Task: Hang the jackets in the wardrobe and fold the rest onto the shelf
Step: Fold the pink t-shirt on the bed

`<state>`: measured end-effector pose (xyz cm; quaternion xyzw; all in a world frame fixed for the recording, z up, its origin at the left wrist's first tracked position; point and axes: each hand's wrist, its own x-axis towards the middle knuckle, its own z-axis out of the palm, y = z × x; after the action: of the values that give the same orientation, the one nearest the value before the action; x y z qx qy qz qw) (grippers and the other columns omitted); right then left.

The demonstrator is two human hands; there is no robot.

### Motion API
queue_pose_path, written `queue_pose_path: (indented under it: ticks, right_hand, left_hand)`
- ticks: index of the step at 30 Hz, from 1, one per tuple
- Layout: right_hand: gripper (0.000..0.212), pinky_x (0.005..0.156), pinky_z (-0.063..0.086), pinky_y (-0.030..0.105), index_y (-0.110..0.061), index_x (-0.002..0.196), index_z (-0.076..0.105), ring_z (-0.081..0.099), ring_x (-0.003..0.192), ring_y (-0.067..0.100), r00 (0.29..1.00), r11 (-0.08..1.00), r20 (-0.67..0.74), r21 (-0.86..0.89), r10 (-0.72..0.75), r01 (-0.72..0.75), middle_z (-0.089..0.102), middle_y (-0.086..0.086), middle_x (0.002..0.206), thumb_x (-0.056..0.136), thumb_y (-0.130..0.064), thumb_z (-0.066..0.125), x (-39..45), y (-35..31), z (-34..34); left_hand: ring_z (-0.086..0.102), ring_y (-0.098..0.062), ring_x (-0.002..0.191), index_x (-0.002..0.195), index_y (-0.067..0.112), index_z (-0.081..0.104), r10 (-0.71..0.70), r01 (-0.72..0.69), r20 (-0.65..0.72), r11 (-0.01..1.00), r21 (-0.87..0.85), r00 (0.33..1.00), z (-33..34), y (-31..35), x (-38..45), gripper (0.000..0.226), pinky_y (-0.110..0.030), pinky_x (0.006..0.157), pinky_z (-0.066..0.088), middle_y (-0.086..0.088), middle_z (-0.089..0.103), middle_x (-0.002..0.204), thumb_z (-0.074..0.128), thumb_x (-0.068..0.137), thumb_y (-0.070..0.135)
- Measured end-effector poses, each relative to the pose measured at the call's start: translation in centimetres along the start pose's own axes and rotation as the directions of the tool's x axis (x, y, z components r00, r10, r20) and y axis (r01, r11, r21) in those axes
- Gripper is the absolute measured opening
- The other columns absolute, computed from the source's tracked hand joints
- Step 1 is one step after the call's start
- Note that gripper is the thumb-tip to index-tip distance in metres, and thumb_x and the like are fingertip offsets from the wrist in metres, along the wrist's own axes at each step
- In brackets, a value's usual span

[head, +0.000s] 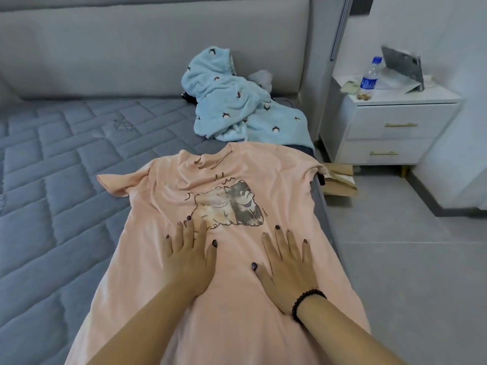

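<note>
My left hand (188, 262) and right hand (286, 270) lay flat, fingers spread, slightly apart on the pink shirt (224, 259) spread face-up on the bed (66, 193); the blue robe (237, 106) lay crumpled beyond it.

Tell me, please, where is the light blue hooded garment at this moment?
In the head view the light blue hooded garment lies crumpled on the mattress near the headboard, beyond the pink T-shirt and close to the white nightstand.

Both hands flat, fingers spread: left (188, 262), right (286, 270).
</note>
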<state>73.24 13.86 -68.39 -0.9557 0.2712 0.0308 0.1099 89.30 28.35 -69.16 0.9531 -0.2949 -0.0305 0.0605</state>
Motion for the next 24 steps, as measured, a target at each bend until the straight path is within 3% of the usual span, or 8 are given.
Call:
queue_pose_path:
  ticks: [2,5,6,10,15,18,21,24]
  right_hand:
    - [0.074,0.111,-0.018,0.048,-0.030,0.152,-0.007,-0.019,0.146,0.024,0.999,0.999,0.000,0.029,0.033,-0.033,-0.019,-0.002,0.158,0.086,-0.063,-0.003,-1.5,-0.4,0.8]
    - [0.071,0.112,0.000,0.049,-0.028,0.152,0.019,0.010,0.147,0.028,0.997,0.996,-0.009,0.032,0.081,-0.081,0.006,0.001,0.160,0.092,-0.059,-0.002,-4.4,-0.8,0.7]
    - [0.072,0.112,0.000,0.048,-0.029,0.152,0.018,0.010,0.148,0.026,0.997,0.997,-0.029,0.032,0.076,-0.075,0.005,0.001,0.160,0.090,-0.059,-0.004,-5.4,-0.8,0.7]
    - [0.079,0.111,-0.022,0.044,-0.033,0.149,-0.016,-0.025,0.143,0.016,0.995,0.992,0.025,0.077,0.097,-0.098,-0.029,-0.005,0.153,0.077,-0.066,-0.019,-10.2,0.4,1.0]
    - [0.070,0.117,-0.011,0.048,-0.036,0.140,-0.030,-0.025,0.144,0.020,0.973,0.974,0.068,0.032,0.222,-0.224,-0.031,-0.003,0.154,0.077,-0.063,-0.015,-16.5,1.8,1.5]
    - [0.066,0.118,-0.004,0.049,-0.034,0.147,-0.022,-0.020,0.145,0.022,0.952,0.955,0.119,0.056,0.283,-0.291,-0.030,-0.002,0.155,0.094,-0.060,0.009,-19.0,2.2,1.3]
    - [0.064,0.119,0.004,0.045,-0.037,0.149,-0.013,-0.010,0.147,0.023,0.935,0.909,0.136,0.224,0.327,-0.351,-0.023,0.000,0.158,0.097,-0.056,0.020,-21.5,2.8,1.6]
    - [0.061,0.117,0.015,0.036,-0.033,0.152,0.001,0.014,0.146,0.022,0.888,0.649,0.150,0.631,0.434,-0.424,0.004,0.002,0.160,0.100,-0.042,0.033,-22.8,3.4,1.3]
  left_hand:
    - [-0.011,-0.022,0.149,0.154,0.031,-0.005,-0.010,0.010,0.006,1.000,-0.001,1.000,0.0,0.2,-1.5,0.085,-0.044,0.120,-0.006,-0.002,-0.009,0.163,-0.016,0.075,0.059]
    - [0.001,-0.026,0.150,0.155,0.025,0.007,-0.010,0.009,-0.015,0.999,-0.032,1.000,0.3,0.6,-5.3,0.082,-0.046,0.121,0.001,-0.006,0.002,0.163,-0.008,0.083,0.059]
    - [0.006,-0.027,0.150,0.155,0.023,0.012,-0.009,0.007,-0.033,0.999,-0.049,0.999,0.4,0.6,-6.7,0.079,-0.047,0.120,0.005,-0.007,0.007,0.162,-0.003,0.086,0.058]
    - [0.009,-0.024,0.150,0.154,0.023,0.017,0.003,-0.005,-0.036,0.999,-0.045,0.999,0.7,-0.3,-11.6,0.075,-0.046,0.121,0.006,-0.005,0.011,0.162,0.001,0.089,0.055]
    - [0.019,-0.027,0.147,0.152,0.021,0.026,-0.009,0.007,-0.041,0.999,-0.054,0.999,1.3,-0.8,-16.3,0.068,-0.047,0.118,0.009,-0.008,0.019,0.160,0.011,0.094,0.052]
    - [0.022,-0.028,0.146,0.153,0.020,0.025,0.004,-0.004,-0.014,1.000,-0.028,1.000,1.2,-1.2,-19.1,0.066,-0.045,0.117,0.007,-0.009,0.021,0.159,0.013,0.095,0.051]
    - [0.028,-0.030,0.144,0.151,0.019,0.030,0.027,-0.027,0.026,1.000,-0.002,0.999,0.7,-1.6,-21.5,0.065,-0.044,0.116,0.007,-0.011,0.027,0.157,0.019,0.095,0.049]
    - [0.032,-0.031,0.142,0.149,0.024,0.035,0.056,-0.056,0.028,0.998,-0.014,0.998,-0.1,-2.1,-22.7,0.063,-0.045,0.115,0.010,-0.012,0.032,0.155,0.020,0.094,0.051]
